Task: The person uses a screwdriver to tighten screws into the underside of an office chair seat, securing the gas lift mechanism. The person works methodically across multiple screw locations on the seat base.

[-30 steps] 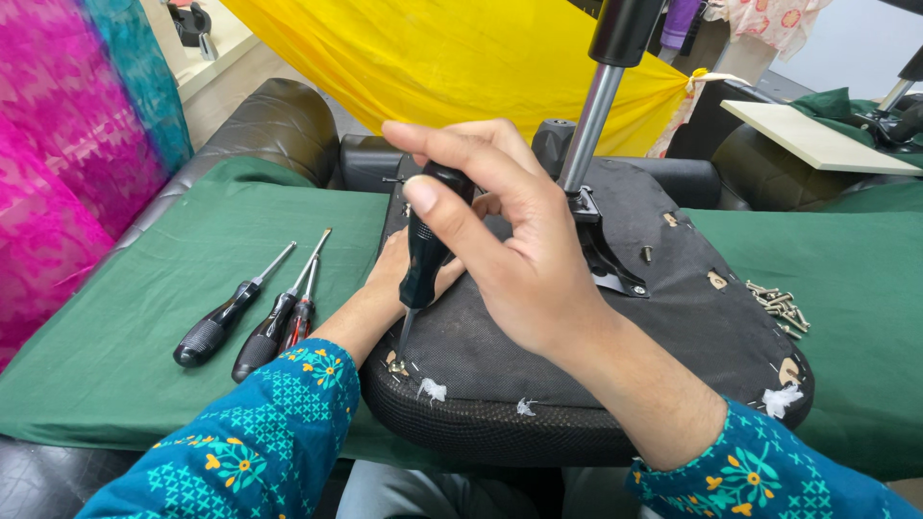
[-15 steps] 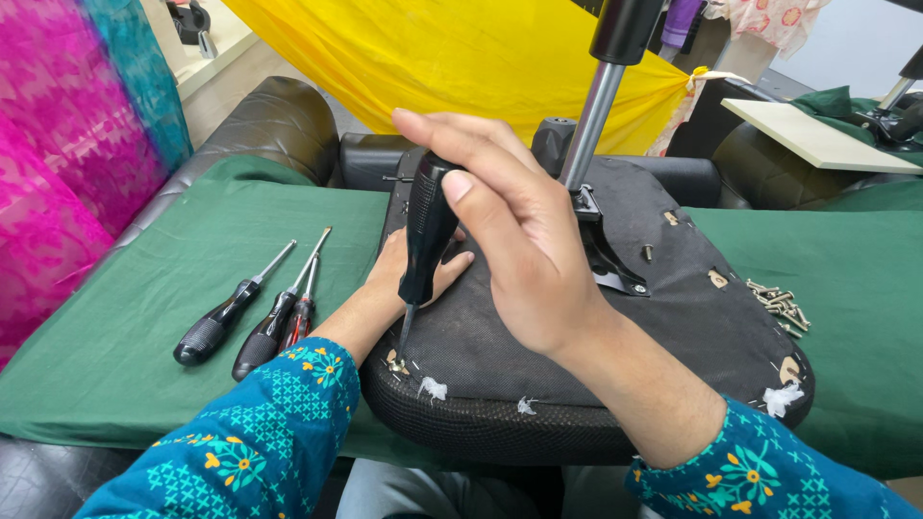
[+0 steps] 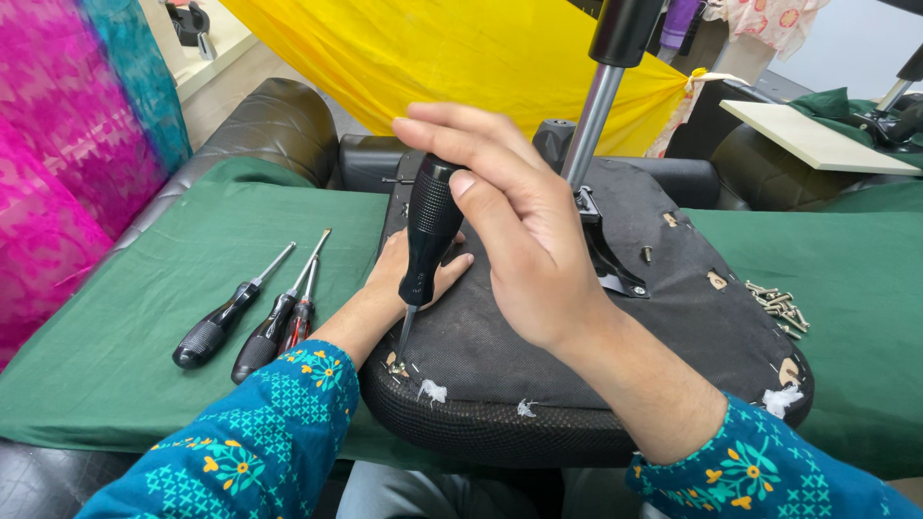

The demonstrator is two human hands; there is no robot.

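On the green cloth [image 3: 173,288], right hand [image 3: 519,240] still grips the screwdriver [image 3: 428,240], now upright; left hand [image 3: 413,274] flat on seat [image 3: 673,327].

left hand [image 3: 415,274] mostly behind screwdriver [image 3: 428,240], chair post [image 3: 606,86] cut off (top edge), loose screws [image 3: 779,306] too small

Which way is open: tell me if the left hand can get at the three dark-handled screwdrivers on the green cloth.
Probably yes. The left hand lies flat on the black upturned seat base; the three dark-handled screwdrivers lie uncovered on the green cloth just to its left, with nothing between.
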